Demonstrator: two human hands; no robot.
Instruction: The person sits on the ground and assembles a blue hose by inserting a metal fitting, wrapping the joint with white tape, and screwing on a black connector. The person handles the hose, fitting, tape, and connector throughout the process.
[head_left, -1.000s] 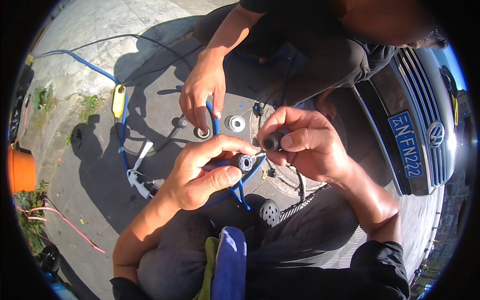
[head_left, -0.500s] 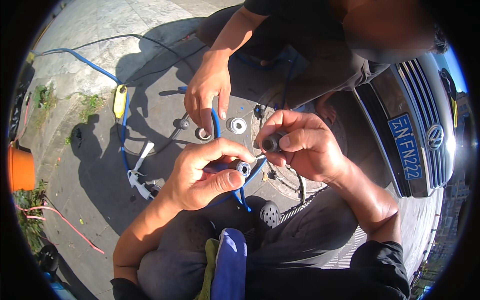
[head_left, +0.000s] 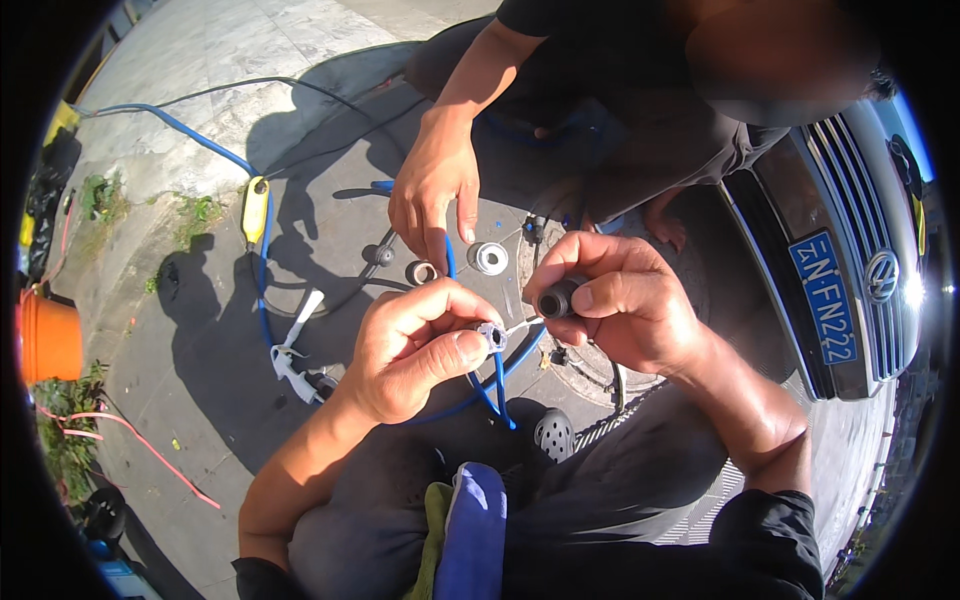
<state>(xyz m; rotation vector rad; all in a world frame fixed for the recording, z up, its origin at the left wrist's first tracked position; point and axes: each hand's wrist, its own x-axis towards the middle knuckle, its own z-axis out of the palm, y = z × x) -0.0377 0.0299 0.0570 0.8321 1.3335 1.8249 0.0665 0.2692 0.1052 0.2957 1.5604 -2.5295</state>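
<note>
One car stands well to the right of the white ring on the ground. Beyond the ring crouches a co-worker in dark clothes, whose own hand reaches down just to its left. A blue hose lies in loops left of the ring and on its near side. An orange pot sits far to its left.

The person's right hand is near the ring, to its right and closer in, its grip clamped on a dark collar. The left hand is closer in and to the ring's left, its grip of thumb and forefinger clamped on a silvery fitting.

A white spray gun lies well left of the ring, as does a yellow case. The collar is just right of the ring, the fitting straight below it, the two apart. A small brown ring lies just left of the white one.
</note>
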